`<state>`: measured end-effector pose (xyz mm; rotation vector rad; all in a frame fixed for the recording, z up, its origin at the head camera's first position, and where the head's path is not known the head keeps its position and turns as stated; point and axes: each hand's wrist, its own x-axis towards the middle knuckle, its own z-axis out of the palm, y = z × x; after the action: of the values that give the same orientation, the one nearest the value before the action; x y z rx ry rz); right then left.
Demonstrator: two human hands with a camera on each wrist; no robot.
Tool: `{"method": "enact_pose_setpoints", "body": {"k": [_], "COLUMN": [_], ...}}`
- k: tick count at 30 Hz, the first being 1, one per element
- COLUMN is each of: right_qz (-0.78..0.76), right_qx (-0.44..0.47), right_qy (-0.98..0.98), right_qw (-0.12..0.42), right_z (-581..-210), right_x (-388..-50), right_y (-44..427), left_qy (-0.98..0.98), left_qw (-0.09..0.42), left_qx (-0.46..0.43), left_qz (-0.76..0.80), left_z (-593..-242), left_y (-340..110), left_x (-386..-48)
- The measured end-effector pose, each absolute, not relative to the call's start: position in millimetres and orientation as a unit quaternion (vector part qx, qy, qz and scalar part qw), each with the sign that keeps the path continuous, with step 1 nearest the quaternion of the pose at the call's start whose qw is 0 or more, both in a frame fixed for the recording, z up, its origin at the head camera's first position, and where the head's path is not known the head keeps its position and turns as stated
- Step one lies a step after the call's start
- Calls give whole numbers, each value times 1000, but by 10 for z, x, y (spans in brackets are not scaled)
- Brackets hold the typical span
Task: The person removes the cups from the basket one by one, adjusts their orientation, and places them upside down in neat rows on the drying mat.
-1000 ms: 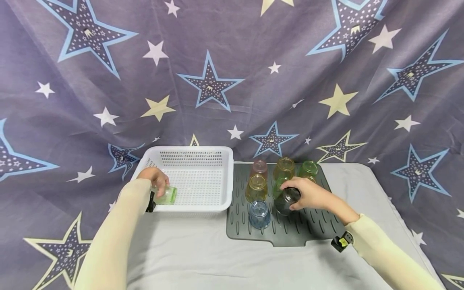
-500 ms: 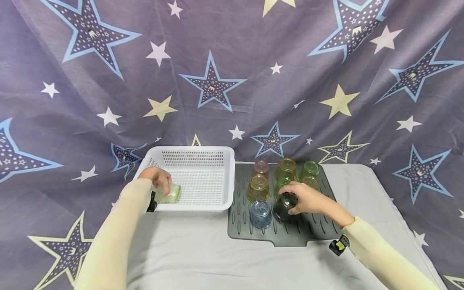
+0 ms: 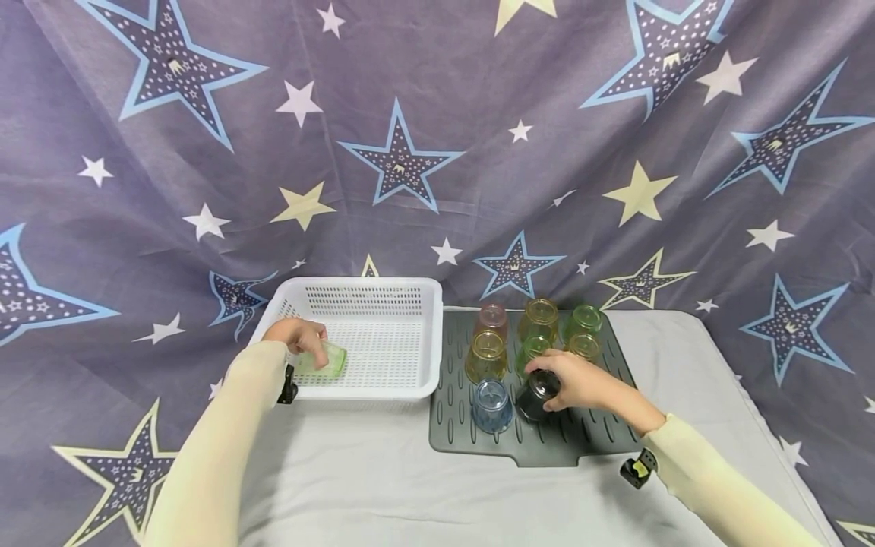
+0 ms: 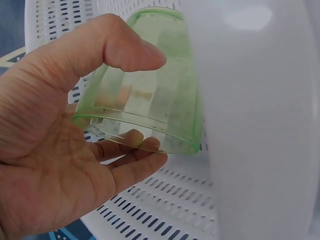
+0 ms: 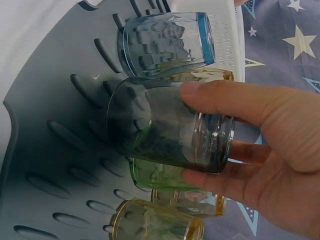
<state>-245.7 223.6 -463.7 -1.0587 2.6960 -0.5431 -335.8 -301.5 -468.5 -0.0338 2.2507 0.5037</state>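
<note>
My left hand [image 3: 301,339] holds a clear green glass [image 3: 335,360] lying on its side in the white basket [image 3: 437,334], near the front left. In the left wrist view the thumb lies over the glass and the other fingers reach underneath, by its rim. My right hand [image 3: 581,381] grips a dark grey glass [image 3: 535,396], upside down at the grey drying mat [image 3: 547,453], thumb on one side and fingers on the other. Beside it stands an upside-down blue glass [image 3: 491,408]. Whether the grey glass's rim fully touches the mat, I cannot tell.
Behind the grey glass stand several more upturned glasses: a pink glass [image 3: 492,317], amber glasses [image 3: 486,357] and green glasses [image 3: 584,320]. A white cloth [image 3: 383,486] covers the table, and a star-patterned curtain [image 3: 437,152] hangs behind.
The left hand and green glass have shifted slightly right inside the basket. The right hand has brought the grey glass slightly lower and nearer to the blue glass.
</note>
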Motion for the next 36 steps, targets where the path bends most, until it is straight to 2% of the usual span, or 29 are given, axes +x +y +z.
{"method": "enact_pose_setpoints", "body": {"k": [17, 26, 36], "right_qz": [-167, -152, -153], "right_qx": [-357, -317, -310], "right_qy": [914, 928, 929], "right_qw": [98, 121, 130], "right_z": [-4734, -4774, -4810], "right_x": [-2471, -2473, -2483], "right_y": [2195, 2129, 2122], "left_qy": [896, 901, 914], "left_qw": [393, 383, 348], "left_qx": [-13, -6, 20], "left_qz": [207, 206, 210], "left_z": [-4726, -4676, -4650], "left_y": [-2952, -2868, -2757], "left_x": [-3356, -3402, -3420]}}
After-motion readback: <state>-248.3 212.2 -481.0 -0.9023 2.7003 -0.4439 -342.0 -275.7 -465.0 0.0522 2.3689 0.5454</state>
